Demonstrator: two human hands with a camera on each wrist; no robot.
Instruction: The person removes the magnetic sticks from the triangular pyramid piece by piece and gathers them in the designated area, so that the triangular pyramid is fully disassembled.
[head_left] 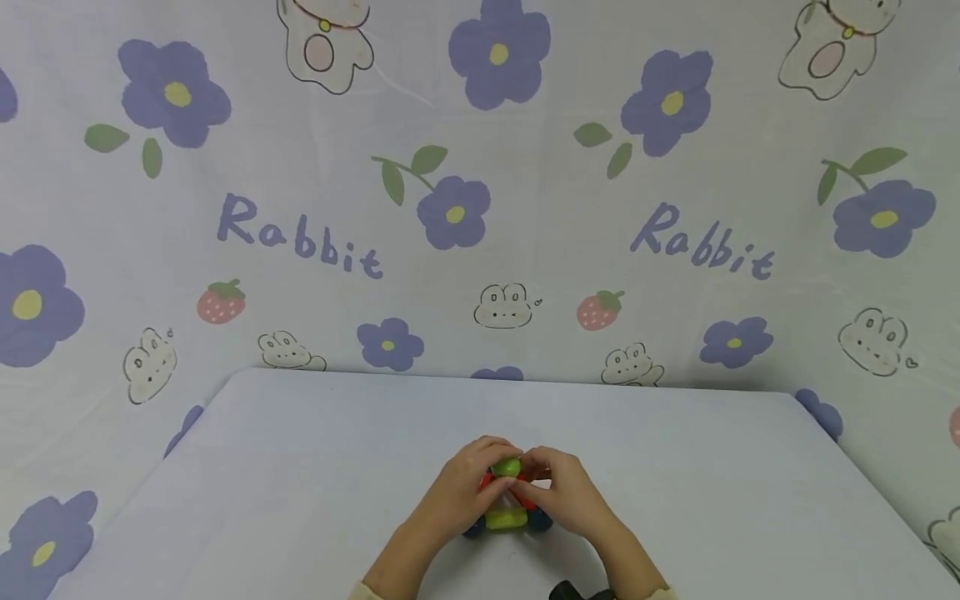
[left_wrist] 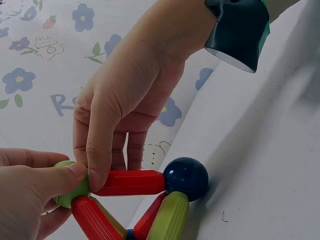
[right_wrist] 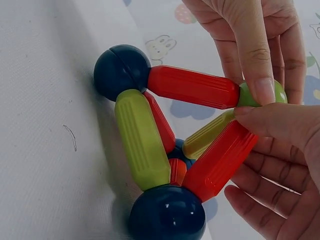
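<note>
A small pyramid of magnetic rods and balls stands on the table between both hands. Its top is a light green ball (head_left: pixel 507 467); dark blue balls (right_wrist: pixel 167 215) form the lower corners. Red rods (right_wrist: pixel 195 87) slope down from the top, and a yellow-green rod (head_left: pixel 506 520) joins the two near blue balls. My left hand (head_left: pixel 465 487) pinches the green ball, thumb on its near side. With the thumb over its upper end, right against the ball, my right hand (head_left: pixel 573 492) grips a red rod (right_wrist: pixel 220 160). A yellow rod (right_wrist: pixel 207 134) shows behind.
The white table (head_left: pixel 300 467) extends to both sides and behind the pyramid. A patterned cloth (head_left: pixel 525 250) with flowers and rabbits hangs at the back. At my right wrist sits a dark wrist device (left_wrist: pixel 240 35).
</note>
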